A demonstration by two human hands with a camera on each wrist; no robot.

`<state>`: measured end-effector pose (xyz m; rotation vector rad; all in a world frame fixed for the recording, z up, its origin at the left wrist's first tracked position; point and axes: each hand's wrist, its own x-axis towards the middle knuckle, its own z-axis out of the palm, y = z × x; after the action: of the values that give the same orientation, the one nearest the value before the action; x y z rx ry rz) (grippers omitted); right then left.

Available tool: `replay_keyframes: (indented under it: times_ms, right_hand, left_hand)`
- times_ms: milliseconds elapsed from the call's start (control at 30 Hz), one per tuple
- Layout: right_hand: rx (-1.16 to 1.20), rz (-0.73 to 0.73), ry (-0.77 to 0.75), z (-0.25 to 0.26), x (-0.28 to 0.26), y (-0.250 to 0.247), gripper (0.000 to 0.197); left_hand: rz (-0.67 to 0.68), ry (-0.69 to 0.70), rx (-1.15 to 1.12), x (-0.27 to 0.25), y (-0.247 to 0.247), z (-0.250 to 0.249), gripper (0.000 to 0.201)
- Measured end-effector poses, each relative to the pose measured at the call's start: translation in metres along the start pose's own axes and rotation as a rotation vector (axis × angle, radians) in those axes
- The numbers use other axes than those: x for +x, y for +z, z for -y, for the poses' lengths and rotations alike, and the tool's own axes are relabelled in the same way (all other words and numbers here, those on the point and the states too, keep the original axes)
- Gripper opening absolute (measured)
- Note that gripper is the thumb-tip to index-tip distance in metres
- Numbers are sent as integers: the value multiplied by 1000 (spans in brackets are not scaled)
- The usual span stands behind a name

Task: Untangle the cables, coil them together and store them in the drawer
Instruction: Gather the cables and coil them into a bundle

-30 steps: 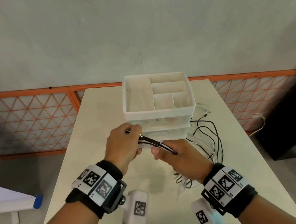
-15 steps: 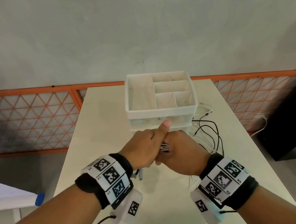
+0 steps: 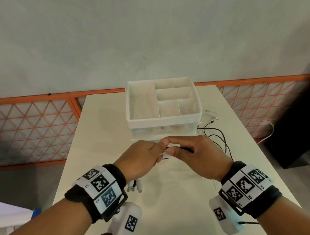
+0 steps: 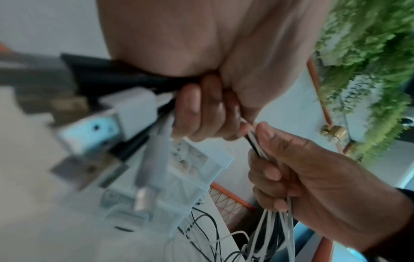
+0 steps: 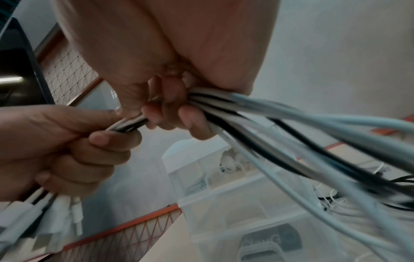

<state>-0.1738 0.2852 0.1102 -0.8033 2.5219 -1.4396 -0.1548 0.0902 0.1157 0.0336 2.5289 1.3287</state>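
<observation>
White and black cables (image 3: 218, 142) are gathered into one bundle above the worktop (image 3: 98, 126), in front of the drawer unit (image 3: 164, 116). Left hand (image 3: 140, 160) grips the plug ends; right hand (image 3: 194, 153) is curled round the strands beside it. Coiling the loose lengths looks next.

A pale worktop (image 3: 108, 137) runs away toward a plain grey-green wall (image 3: 136, 29), with an orange-framed lattice railing (image 3: 22, 134) behind it on both sides, a dark cabinet (image 3: 309, 123) at right, and green foliage (image 4: 367, 53) overhead.
</observation>
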Motion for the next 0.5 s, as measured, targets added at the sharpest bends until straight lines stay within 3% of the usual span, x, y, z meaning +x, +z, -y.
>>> replay_keyframes:
  times_ms: [100, 200, 333, 433, 500]
  right_hand:
    - [12, -12, 96, -8, 0, -12, 22]
    - [148, -99, 197, -15, -5, -25, 36]
    - [267, -247, 119, 5, -3, -13, 38]
    - [320, -321, 24, 21, 4, 4, 43]
    - [315, -302, -19, 29, 7, 15, 28]
  left_hand:
    - [-206, 28, -161, 3, -12, -3, 55]
    - [-311, -2, -450, 5, -28, -6, 51]
    - [-431, -1, -545, 6, -17, -11, 55]
    - [-380, 35, -310, -6, 3, -20, 80]
    - [-283, 55, -253, -12, 14, -27, 96]
